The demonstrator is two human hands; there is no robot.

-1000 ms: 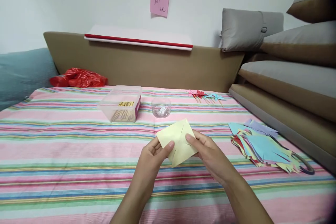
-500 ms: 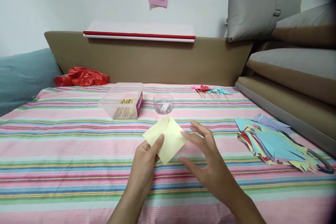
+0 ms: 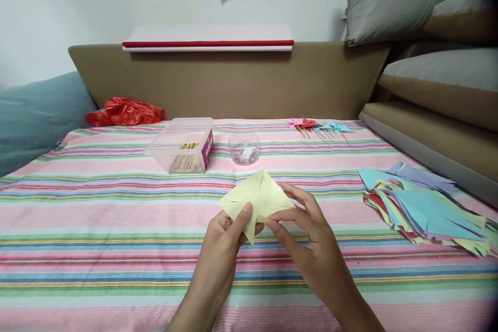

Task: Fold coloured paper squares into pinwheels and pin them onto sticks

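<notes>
A pale yellow square of paper (image 3: 260, 187), with slits running in from its corners, is held up over the striped cloth. My left hand (image 3: 225, 233) grips it from the lower left, thumb on top and fingers underneath. With thumb and index finger, my right hand (image 3: 307, 233) pinches the paper's lower right flap, which curls inward there. Just beyond the paper stands a round clear tub (image 3: 244, 150) with small things and a white label inside. To its left, a clear plastic box (image 3: 163, 148) lies with wooden sticks (image 3: 189, 158) in it.
Cut coloured paper (image 3: 428, 212) lies piled at the right, partly over a dark-handled tool. Several paper pinwheels (image 3: 311, 124) on sticks lie at the back. A red plastic bag (image 3: 130, 111) sits back left. Stacked cushions (image 3: 436, 140) border the right side, a blue cushion (image 3: 39, 114) the left.
My right hand has closed from spread fingers into a pinch on the paper's lower right flap, which now bends inward. The view has tilted down slightly.
</notes>
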